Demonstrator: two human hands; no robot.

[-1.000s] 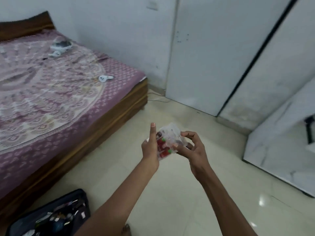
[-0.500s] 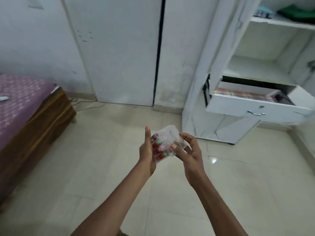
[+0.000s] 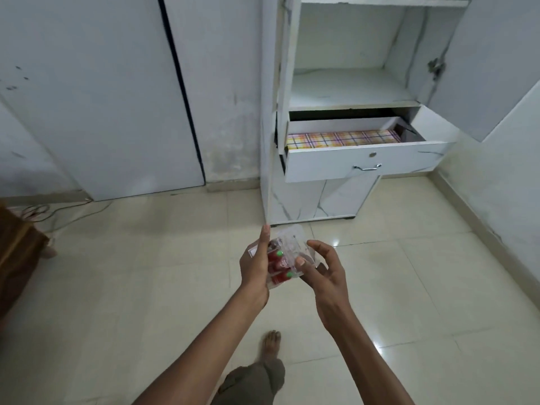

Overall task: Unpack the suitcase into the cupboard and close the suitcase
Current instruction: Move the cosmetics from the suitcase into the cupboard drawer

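You hold a clear plastic pouch (image 3: 287, 255) between both hands, low centre of the head view, above the tiled floor (image 3: 146, 273) and in front of the cupboard (image 3: 295, 206). Pouch has small red bottles with green caps inside, stacked on the left half; the rest of the contents are too blurred to tell. Your left hand (image 3: 255, 266) is on the pouch's left edge, palm against it, index finger straight and pointing up, the other fingers hidden behind the plastic, so the grip on that side is not fully visible. Your right hand (image 3: 323, 268) is at the pouch's right side, thumb pressed on the front of the plastic and fingers curled round the far edge, pinching it. The cupboard is white with marble-look veining, door (image 3: 479, 62) swung open at right. One shelf (image 3: 347, 89) shows bare at mid height, another shelf edge at the top of the view. Below the shelf, the drawer (image 3: 362, 163) is pulled out, metal handle and a small lock on its front; a checked pink-yellow cloth (image 3: 342, 139) lies folded inside along the front. The pouch is well apart from the drawer, lower and to its left. Your bare foot (image 3: 270, 346) and a trouser leg show on the floor under your arms. At the left edge a wooden bed corner (image 3: 17, 252), with cables (image 3: 67, 209) trailing on the floor by the wall. Suitcase not in view.
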